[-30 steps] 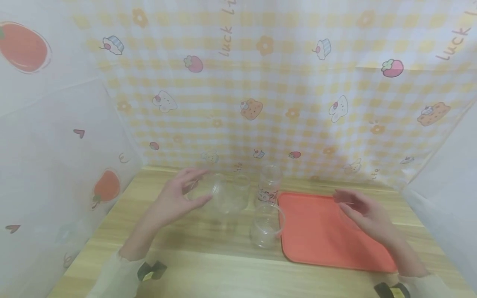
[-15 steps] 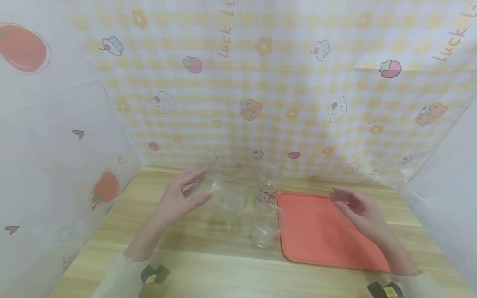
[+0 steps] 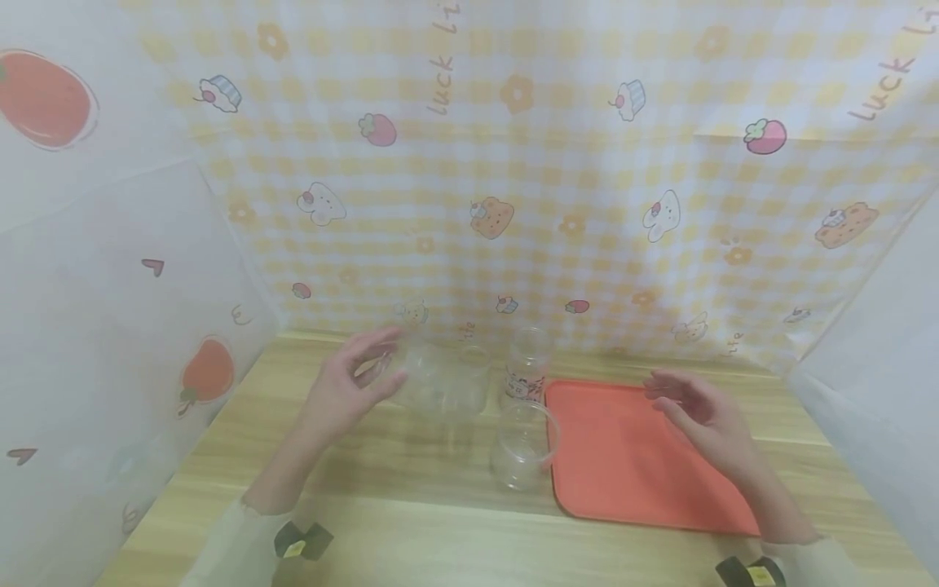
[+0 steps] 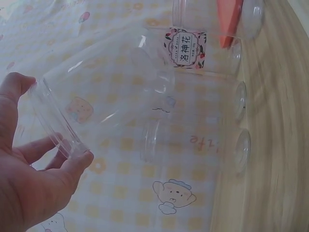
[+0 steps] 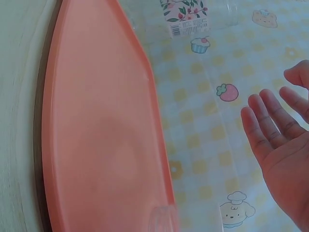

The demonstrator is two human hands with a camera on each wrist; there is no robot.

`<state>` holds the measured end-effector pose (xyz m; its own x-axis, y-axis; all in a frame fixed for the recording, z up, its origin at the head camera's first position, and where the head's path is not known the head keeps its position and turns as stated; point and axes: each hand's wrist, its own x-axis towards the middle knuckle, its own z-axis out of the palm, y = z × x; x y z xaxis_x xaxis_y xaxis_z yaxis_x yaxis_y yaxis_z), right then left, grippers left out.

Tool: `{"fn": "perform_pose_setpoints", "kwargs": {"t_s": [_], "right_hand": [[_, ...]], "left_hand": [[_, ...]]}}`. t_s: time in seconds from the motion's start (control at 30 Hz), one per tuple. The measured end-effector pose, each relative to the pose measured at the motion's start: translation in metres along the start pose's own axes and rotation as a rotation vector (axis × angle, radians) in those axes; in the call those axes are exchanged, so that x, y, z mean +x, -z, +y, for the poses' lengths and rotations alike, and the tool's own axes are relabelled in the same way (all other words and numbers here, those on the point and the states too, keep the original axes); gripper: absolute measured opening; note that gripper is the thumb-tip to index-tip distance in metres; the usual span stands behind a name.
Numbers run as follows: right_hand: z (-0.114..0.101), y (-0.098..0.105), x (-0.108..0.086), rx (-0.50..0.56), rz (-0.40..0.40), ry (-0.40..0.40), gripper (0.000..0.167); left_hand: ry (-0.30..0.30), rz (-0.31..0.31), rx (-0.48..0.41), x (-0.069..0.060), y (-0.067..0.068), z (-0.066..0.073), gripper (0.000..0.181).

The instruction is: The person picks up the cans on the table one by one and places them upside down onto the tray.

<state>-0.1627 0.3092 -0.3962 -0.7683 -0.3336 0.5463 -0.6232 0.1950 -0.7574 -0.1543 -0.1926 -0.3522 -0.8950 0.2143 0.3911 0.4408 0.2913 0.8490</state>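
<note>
At a wood-grain table (image 3: 411,538) set against a yellow-checked backdrop (image 3: 411,163), you are holding a tilted clear jar (image 4: 108,79) in your left hand (image 3: 348,387). Your thumb and fingers are curving round its mouth end, spread only as far as the rim is wide. The jar is leaning over on the left half of the workspace, its mouth pointing up toward your palm and its base slanting down toward the other clear jars; whether it is touching them you cannot tell from these views. Your right hand (image 3: 707,424) is hovering over the right part of a red tray (image 3: 638,465), fingers extended, thumb apart, gripping nothing.

Between your hands, a labelled jar (image 3: 524,385) is standing upright near the tray's far left corner, its label carrying flowers and Chinese characters. Closer to you, a front jar (image 3: 517,461) is standing just beside the tray's left edge, its rim overlapping that edge in the head view. A rear jar (image 3: 475,391) is standing left of the labelled one. Low in the right wrist view, a clear object (image 5: 164,220) is poking in, too cropped to identify. Your pale sleeves (image 3: 235,550) are ending at the wrists.
</note>
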Motion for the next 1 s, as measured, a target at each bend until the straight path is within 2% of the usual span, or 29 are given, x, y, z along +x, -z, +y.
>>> {"fn": "perform_pose_setpoints", "kwargs": {"t_s": [0.27, 0.57, 0.7, 0.9, 1.0], "right_hand": [[0.001, -0.003, 0.002, 0.008, -0.013, -0.009, 0.046], [0.001, -0.008, 0.004, 0.02, -0.012, -0.01, 0.048], [0.0, -0.01, 0.005, 0.018, -0.004, -0.022, 0.048], [-0.003, -0.014, 0.008, -0.01, 0.008, -0.049, 0.045], [-0.003, -0.015, 0.009, -0.013, 0.007, -0.063, 0.046]], "left_hand": [[-0.005, 0.006, -0.08, 0.001, 0.001, 0.0, 0.053], [-0.004, 0.04, -0.179, 0.002, -0.003, -0.008, 0.052], [0.023, 0.054, -0.211, 0.002, -0.006, -0.01, 0.052], [0.104, 0.089, -0.248, 0.003, -0.012, -0.013, 0.053], [0.123, 0.106, -0.282, 0.003, -0.017, -0.013, 0.053]]}}
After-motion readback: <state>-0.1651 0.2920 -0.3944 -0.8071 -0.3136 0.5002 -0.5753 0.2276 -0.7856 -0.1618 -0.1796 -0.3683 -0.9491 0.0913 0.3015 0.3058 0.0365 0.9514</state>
